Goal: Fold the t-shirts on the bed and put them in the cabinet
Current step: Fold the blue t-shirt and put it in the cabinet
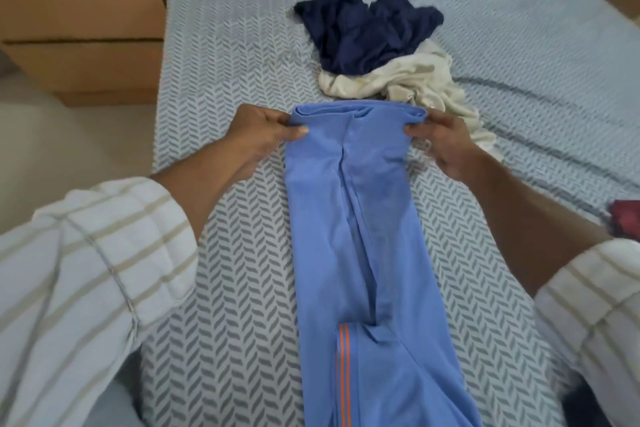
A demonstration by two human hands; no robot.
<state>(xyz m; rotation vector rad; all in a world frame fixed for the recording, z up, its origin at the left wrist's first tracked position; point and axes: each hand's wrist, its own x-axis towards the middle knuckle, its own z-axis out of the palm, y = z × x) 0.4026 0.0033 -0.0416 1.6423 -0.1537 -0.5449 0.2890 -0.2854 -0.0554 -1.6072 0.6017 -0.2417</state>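
Blue t-shirt [367, 236] lay folded into a long narrow strip on the bed [228, 253], running from near edge twd the middle, w/ two orange stripes low down near the person. Striped sleeves framed both sides. Left hand [263, 135] pinched the strip's far left corner, thumb on top, fingers curled under; right hand [446, 142] gripped the far right corner the same way. Far end was doubled over btwn them. Just beyond, a crumpled cream t-shirt [408, 80] touched the right hand's side, w/ a navy t-shirt [363, 35] heaped partly on it. Wooden drawers [79, 28] stood left of the bed; pillows at the far end.
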